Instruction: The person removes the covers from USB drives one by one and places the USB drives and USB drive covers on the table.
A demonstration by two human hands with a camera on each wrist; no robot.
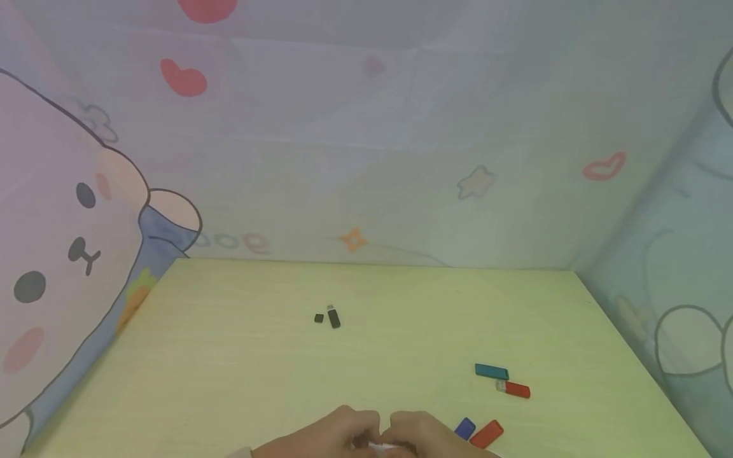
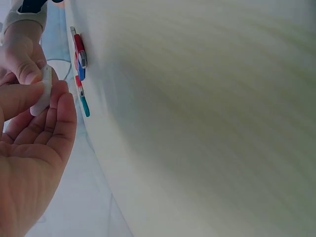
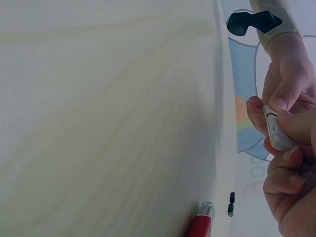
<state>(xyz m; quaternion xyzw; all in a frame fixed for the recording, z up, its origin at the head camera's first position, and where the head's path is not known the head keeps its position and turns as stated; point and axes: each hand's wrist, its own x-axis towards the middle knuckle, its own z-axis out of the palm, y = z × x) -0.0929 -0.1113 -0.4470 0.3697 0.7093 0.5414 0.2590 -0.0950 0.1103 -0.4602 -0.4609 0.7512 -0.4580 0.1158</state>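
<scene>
Both hands meet low in the middle of the head view and hold one small white stick (image 3: 279, 137), which looks like a USB stick. A dark seam crosses it near one end in the right wrist view. My left hand (image 1: 329, 436) pinches that end between thumb and fingers. The thumb and curled fingers of my right hand (image 1: 426, 436) grip the longer end. From the head, the knuckles hide most of the stick. Just beyond the right hand lie a blue piece (image 1: 465, 428) and a red piece (image 1: 487, 434), side by side.
Farther back on the pale table (image 1: 229, 356) lies a black USB stick (image 1: 335, 318) with its connector bare, next to a small black cap (image 1: 319, 318). Toward the right, a teal piece (image 1: 491, 371) lies beside a red USB stick (image 1: 516, 389). A printed cloth surrounds the table.
</scene>
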